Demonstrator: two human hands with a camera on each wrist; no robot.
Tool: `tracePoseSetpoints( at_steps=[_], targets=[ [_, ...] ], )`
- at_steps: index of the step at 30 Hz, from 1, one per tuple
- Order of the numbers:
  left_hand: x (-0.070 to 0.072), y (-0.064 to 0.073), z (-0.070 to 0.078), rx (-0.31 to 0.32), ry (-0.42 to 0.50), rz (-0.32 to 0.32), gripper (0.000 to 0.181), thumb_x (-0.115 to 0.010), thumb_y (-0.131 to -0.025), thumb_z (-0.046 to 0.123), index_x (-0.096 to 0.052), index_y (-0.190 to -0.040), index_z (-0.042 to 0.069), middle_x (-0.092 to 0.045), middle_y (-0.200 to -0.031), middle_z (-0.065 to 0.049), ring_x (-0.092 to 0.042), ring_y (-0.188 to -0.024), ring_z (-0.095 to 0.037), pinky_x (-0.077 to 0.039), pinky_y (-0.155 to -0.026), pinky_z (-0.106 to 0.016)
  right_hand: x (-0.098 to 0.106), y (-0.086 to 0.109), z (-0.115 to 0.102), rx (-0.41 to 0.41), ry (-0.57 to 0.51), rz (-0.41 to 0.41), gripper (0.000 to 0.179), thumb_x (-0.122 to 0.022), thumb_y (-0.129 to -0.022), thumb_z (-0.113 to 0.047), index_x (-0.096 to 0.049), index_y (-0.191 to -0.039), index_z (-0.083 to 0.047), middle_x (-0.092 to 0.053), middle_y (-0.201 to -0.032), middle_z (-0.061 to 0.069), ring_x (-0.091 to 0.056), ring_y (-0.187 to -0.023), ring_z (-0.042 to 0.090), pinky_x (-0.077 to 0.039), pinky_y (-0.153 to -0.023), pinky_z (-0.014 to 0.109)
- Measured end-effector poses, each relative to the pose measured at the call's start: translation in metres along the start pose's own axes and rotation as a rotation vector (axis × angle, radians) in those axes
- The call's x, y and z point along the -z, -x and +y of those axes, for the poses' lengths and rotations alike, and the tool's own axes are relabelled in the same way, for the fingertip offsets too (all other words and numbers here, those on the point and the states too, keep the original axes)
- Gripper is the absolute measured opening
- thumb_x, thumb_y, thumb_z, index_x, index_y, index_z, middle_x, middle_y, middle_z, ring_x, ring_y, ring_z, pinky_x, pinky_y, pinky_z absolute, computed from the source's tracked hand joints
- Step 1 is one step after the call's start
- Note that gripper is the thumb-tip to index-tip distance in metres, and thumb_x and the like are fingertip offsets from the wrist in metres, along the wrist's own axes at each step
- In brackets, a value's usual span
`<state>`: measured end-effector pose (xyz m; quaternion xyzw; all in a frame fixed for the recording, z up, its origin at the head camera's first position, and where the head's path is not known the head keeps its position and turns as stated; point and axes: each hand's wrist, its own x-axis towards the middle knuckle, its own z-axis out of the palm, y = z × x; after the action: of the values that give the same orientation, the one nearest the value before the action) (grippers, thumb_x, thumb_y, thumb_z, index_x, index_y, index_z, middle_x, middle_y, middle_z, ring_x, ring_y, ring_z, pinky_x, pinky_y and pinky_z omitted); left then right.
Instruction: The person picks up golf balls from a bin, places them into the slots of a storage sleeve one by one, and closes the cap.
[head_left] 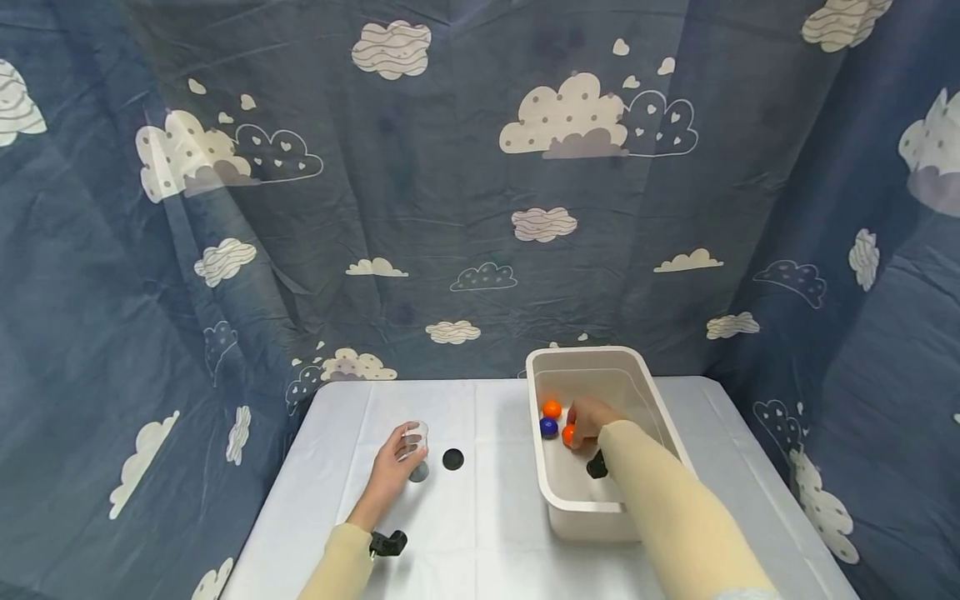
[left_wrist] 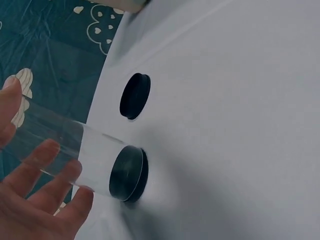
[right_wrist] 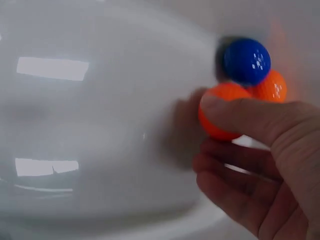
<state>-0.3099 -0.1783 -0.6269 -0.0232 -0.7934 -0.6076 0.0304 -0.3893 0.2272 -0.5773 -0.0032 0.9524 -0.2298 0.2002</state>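
My left hand [head_left: 392, 462] holds a clear plastic cylinder [left_wrist: 97, 150] round its side, thumb across from the fingers. The cylinder stands on the table with a black base [left_wrist: 131, 175] at its lower end. Beside it lies a separate round black cap [left_wrist: 135, 96]. Inside the pale bin [head_left: 542, 467], my right hand [head_left: 591, 421] pinches an orange golf ball [right_wrist: 220, 117], thumb on top; the fingertips beneath are partly hidden. Close to that ball are a blue ball [right_wrist: 247, 61] and a second orange ball [right_wrist: 274, 87], which touch each other near the bin's wall.
The bin stands at the right of the white-covered table [head_left: 495, 533], its raised walls round the right hand. A dark blue curtain [head_left: 450, 208] with cloud prints hangs behind the table and at both sides. Each wrist wears a small black camera mount.
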Motion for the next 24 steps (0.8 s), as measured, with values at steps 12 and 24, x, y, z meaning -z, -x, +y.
tracePoseSetpoints(
  at_steps=[12,24],
  targets=[
    [0.001,0.001,0.010,-0.035,-0.046,0.092,0.055,-0.080,-0.088,0.023,-0.056,-0.137,0.014,-0.067,-0.124,-0.015,-0.061,-0.117,-0.034,-0.047,-0.099,-0.052,0.020,-0.008,0.005,0.157,0.039,-0.038,0.032,-0.087,-0.075,-0.008,-0.073,-0.104,-0.011,-0.063,-0.073,0.004,-0.058,-0.058,0.019,-0.052,-0.056,0.030],
    [-0.006,0.008,0.031,-0.098,-0.048,0.140,0.052,-0.083,-0.084,0.038,-0.062,-0.127,0.018,-0.070,-0.117,-0.010,-0.063,-0.112,-0.028,-0.043,-0.099,-0.056,0.054,0.014,-0.011,0.433,0.145,0.063,0.035,-0.088,-0.072,-0.015,-0.074,-0.103,-0.005,-0.066,-0.079,-0.001,-0.056,-0.068,0.017,-0.049,-0.066,0.032]
  ],
)
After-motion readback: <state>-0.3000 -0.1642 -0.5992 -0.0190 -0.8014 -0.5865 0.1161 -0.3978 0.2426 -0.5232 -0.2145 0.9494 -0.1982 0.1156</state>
